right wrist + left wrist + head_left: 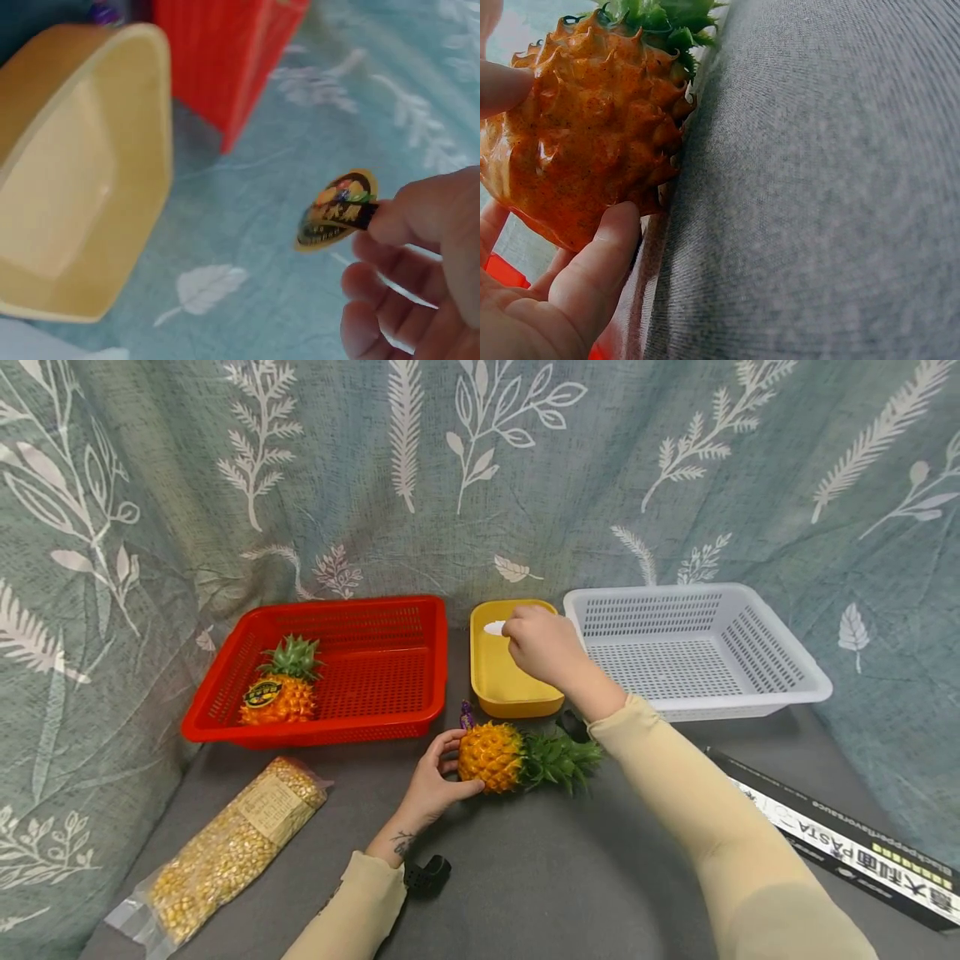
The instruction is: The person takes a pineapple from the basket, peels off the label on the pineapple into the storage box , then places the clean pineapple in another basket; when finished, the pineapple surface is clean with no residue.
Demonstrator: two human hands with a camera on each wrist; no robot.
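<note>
On the dark table a small orange pineapple (491,758) lies on its side, its green crown pointing right. My left hand (442,777) grips it from the left at the base, thumb and fingers on opposite sides, and its spiky skin fills much of the left wrist view. Above the yellow tray (517,706), my right hand (547,643) pinches an oval label (339,210) between thumb and index finger. Its black and gold printed face shows in the right wrist view, while the head view catches a white side.
A red basket (360,727) at left holds another pineapple (281,693) with a label on it. At right stands a white basket (720,702). A bag of corn kernels (232,852) lies front left, a pasta box (840,843) front right. Something purple (467,716) sits behind the gripped pineapple.
</note>
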